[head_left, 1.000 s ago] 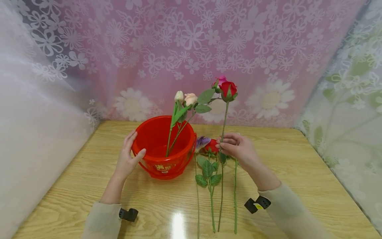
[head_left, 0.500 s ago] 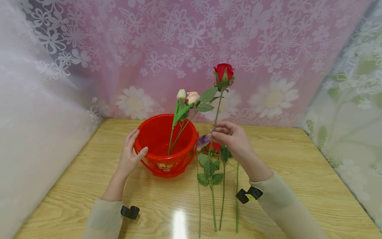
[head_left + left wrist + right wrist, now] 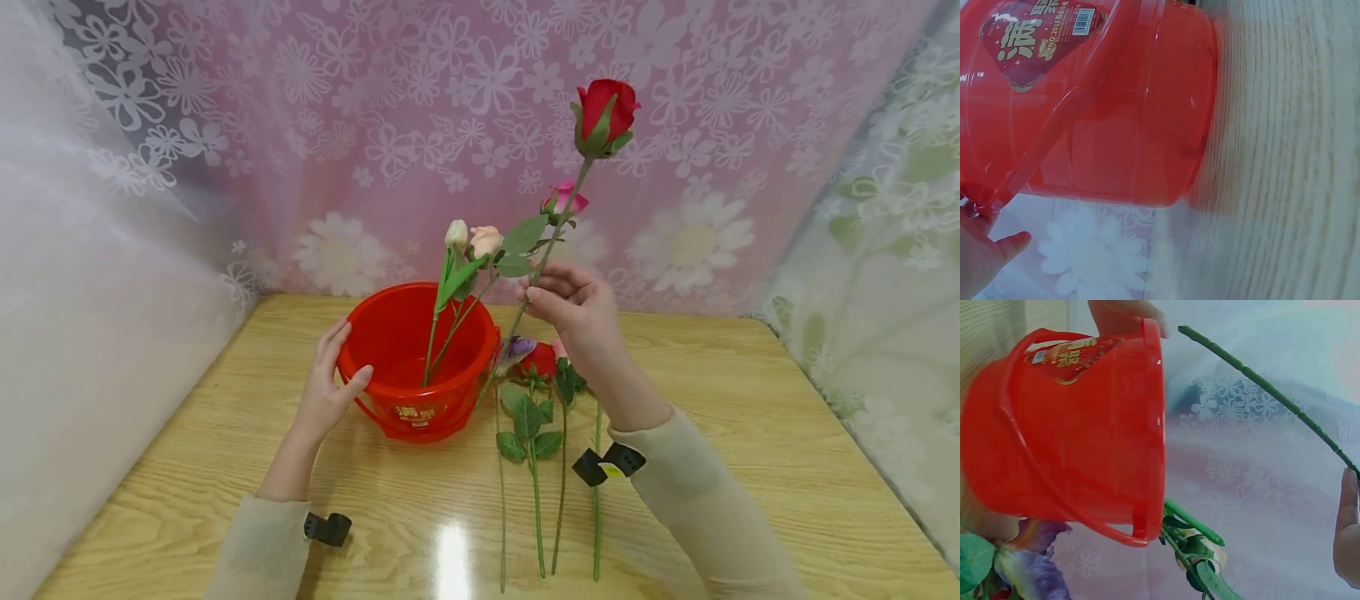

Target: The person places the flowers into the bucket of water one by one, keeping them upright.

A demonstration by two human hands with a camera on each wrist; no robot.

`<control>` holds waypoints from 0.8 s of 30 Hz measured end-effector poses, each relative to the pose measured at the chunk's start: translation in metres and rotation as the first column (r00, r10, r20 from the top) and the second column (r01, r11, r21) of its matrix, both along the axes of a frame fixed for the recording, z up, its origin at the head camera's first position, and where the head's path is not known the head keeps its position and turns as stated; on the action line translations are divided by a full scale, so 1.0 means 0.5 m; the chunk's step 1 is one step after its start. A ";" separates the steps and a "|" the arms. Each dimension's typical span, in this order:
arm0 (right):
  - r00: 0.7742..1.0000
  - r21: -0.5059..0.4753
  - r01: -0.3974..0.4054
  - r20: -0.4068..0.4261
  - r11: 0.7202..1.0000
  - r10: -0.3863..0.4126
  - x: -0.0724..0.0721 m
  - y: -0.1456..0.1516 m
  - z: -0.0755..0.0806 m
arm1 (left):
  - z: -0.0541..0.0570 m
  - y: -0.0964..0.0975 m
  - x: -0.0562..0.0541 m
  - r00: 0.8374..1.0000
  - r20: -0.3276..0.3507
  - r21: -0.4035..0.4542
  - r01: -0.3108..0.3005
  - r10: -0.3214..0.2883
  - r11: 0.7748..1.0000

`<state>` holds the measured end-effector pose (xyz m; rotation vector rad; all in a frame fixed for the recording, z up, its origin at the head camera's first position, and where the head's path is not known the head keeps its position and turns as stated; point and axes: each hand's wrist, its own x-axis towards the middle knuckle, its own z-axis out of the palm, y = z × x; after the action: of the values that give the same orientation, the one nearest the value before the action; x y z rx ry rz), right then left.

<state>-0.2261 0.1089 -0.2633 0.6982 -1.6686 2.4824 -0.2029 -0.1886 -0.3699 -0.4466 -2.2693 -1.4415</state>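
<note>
The red plastic bucket [image 3: 416, 417] stands on the table, its rim held at the left side by my left hand [image 3: 326, 383], with the thumb over the edge. A white tulip [image 3: 456, 233] and a peach rose [image 3: 487, 242] lean inside it. Right of the bucket, my right hand [image 3: 581, 312] pinches the stem of a red rose [image 3: 606, 117]. Its bloom is raised high, and the stem slants down to the left. In the right wrist view the lower stem [image 3: 1266, 384] hangs above the bucket's rim level. A pink rose [image 3: 564, 200] shows behind the held stem.
Beside the bucket on the wooden table [image 3: 675, 500] lie a purple flower [image 3: 516, 352], another red rose [image 3: 540, 360] and several long stems, with leaves [image 3: 527, 417]. Floral curtains [image 3: 420, 125] stand behind and at both sides.
My right hand has lifted the red rose up from among the flowers on the table, first moving left. Its bloom now leans right. My left hand stays on the bucket.
</note>
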 end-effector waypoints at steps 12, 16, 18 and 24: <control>0.993 -0.106 0.028 -0.111 0.994 -0.040 -0.020 -0.035 0.018 | -0.029 -0.016 -0.020 1.000 -0.004 -0.028 -0.012 0.012 1.000; 0.985 -0.102 0.035 -0.163 0.994 -0.051 -0.036 -0.045 0.010 | -0.001 -0.002 -0.001 1.000 0.008 -0.015 -0.008 0.009 1.000; 0.981 -0.082 0.039 -0.185 0.996 -0.053 -0.044 -0.051 0.004 | 0.015 0.006 0.010 1.000 0.009 -0.011 -0.008 0.008 1.000; 0.992 -0.002 0.030 -0.121 1.000 -0.030 -0.055 -0.072 -0.020 | 0.029 0.015 0.021 1.000 0.014 -0.012 -0.014 0.015 1.000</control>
<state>-0.2537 0.0730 -0.2735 0.7998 -1.6247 2.3683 -0.1926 -0.1810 -0.3553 -0.4242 -2.2889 -1.4288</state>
